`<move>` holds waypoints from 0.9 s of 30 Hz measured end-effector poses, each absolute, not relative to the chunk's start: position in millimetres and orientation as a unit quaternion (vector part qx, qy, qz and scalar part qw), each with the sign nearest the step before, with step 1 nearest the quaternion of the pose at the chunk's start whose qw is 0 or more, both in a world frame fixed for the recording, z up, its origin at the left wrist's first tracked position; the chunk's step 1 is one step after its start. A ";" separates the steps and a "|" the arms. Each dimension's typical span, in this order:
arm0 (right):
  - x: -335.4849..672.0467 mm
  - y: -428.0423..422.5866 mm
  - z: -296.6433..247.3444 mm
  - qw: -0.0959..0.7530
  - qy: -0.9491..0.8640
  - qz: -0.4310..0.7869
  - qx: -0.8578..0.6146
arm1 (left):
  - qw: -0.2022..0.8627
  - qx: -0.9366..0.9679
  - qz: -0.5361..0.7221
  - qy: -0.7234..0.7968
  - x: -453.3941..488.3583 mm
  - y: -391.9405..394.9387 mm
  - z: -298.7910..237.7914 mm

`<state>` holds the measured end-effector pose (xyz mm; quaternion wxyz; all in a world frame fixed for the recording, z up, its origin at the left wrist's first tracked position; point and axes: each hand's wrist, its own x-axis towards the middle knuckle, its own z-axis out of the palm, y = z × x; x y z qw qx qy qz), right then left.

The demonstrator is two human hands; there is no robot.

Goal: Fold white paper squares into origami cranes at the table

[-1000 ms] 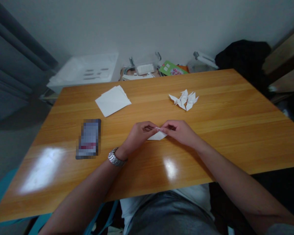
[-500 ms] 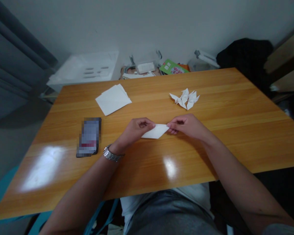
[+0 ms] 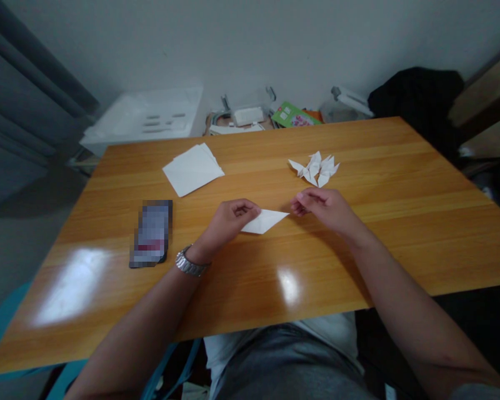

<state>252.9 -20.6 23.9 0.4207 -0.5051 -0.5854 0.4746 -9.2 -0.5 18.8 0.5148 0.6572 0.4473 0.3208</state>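
Observation:
A small folded white paper (image 3: 264,221) lies on the wooden table (image 3: 358,239) in front of me. My left hand (image 3: 229,219), with a metal watch at the wrist, pinches the paper's left end, fingers curled. My right hand (image 3: 323,208) sits just right of the paper's pointed tip, fingers loosely curled, apart from the paper and holding nothing that I can see.
A stack of white paper sheets (image 3: 193,169) lies at the back left, folded paper cranes (image 3: 315,168) at the back right, and a phone (image 3: 151,233) at the left. Clutter and a white box (image 3: 145,119) stand behind the table, a dark bag (image 3: 416,100) at the right.
The hands drew apart along the paper, showing more of it. My right hand let go of the tip and shifted right and away; the left keeps its pinch.

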 end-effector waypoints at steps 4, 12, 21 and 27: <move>235.4 -27.8 19.0 0.351 -0.645 0.481 -0.479 | 0.493 0.705 0.296 0.416 -2.2 -5.5 15.6; 226.0 -29.9 11.7 0.305 -0.683 0.443 -0.494 | 0.518 0.690 0.294 0.412 2.1 -6.8 8.5; 233.4 -25.7 10.6 0.325 -0.676 0.428 -0.504 | 0.490 0.667 0.335 0.451 -1.2 -2.6 11.7; 225.8 -30.2 10.0 0.293 -0.689 0.466 -0.471 | 0.470 0.714 0.306 0.420 -0.6 -5.3 9.8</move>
